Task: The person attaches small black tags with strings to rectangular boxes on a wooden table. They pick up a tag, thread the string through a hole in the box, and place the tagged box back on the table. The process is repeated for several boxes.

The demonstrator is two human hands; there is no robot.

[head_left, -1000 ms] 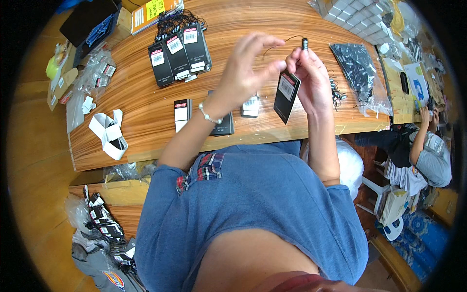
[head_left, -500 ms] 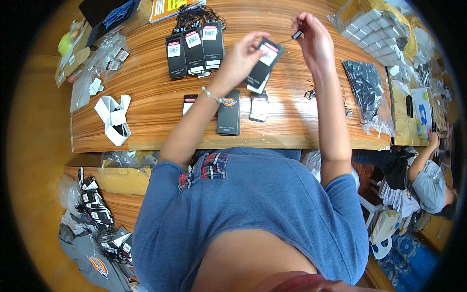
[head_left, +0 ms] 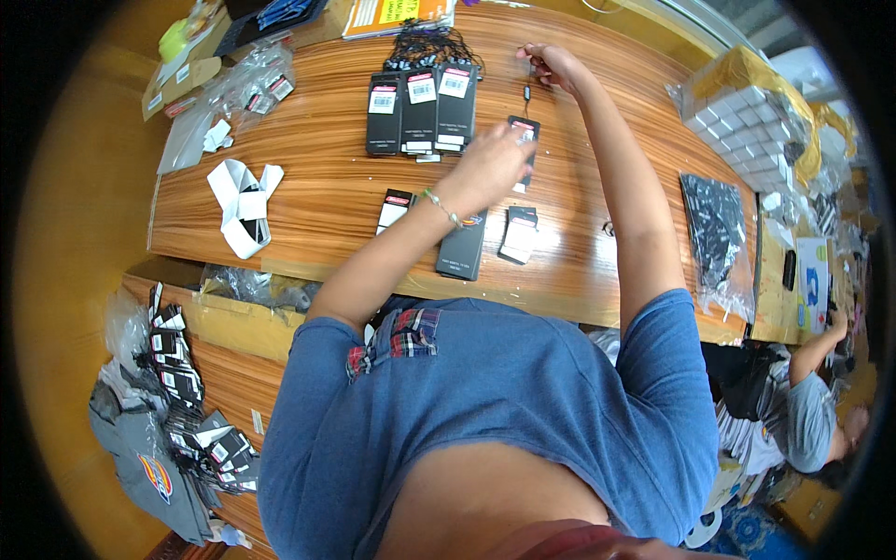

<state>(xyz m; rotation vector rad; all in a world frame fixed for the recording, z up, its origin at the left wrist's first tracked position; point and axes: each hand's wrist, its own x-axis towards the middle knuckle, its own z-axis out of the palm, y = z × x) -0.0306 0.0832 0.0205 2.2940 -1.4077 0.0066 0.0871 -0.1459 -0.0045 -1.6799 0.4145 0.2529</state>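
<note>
A dark hang tag (head_left: pixel 528 173) with a white label and a pink strip is above the wooden table, its thin black cord (head_left: pixel 526 105) running up from its top. At the far side, the fingers of my right hand (head_left: pixel 557 67) are pinched on the cord's upper end. My left hand (head_left: pixel 490 170), smeared by motion, overlaps the tag's face; whether it grips the tag cannot be made out. Under my left wrist lies a larger dark card (head_left: pixel 461 252), between a small labelled stack (head_left: pixel 394 210) and a pile of small white labelled tags (head_left: pixel 519 235).
Corded tag stacks (head_left: pixel 420 112) stand at the back. A white strap roll (head_left: pixel 245 210) lies left. At right are a plastic bag of black pieces (head_left: pixel 717 224) and a block of white boxes (head_left: pixel 742 131). Another person (head_left: pixel 807 401) is at far right.
My right hand has moved farther back, and the cord now stretches down to the tag. My left hand has shifted lower over the tag's face. The whole view has also shifted.
</note>
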